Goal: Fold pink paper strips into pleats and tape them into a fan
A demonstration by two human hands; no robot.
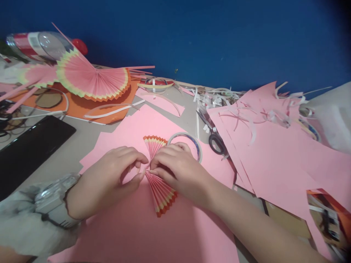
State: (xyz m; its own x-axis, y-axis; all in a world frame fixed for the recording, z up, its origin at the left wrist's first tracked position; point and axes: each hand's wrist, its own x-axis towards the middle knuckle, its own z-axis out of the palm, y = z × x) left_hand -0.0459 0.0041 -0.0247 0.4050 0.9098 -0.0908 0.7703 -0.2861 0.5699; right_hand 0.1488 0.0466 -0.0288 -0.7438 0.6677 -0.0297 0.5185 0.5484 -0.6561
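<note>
A pleated paper fan (162,190), pink with yellow and orange zigzag edges, is pinched at its middle so that both ends spread out. My right hand (178,164) closes around its centre from the right, covering part of the pleats. From the left, the thumb and forefinger of my left hand (117,173) meet the same narrow middle, curled around a small gap. Just behind my right fingers a roll of tape (199,149) lies on the pink paper sheets (142,233). Whether anything is wrapped around the fan's centre is hidden by my fingertips.
Finished-looking pleated fans (95,78) lie at the back left by a plastic bottle (52,45). A black phone-like slab (35,149) rests on the left. Scissors (216,142), paper scraps (216,96) and more pink sheets (274,149) occupy the right. A blue wall (205,40) bounds the back.
</note>
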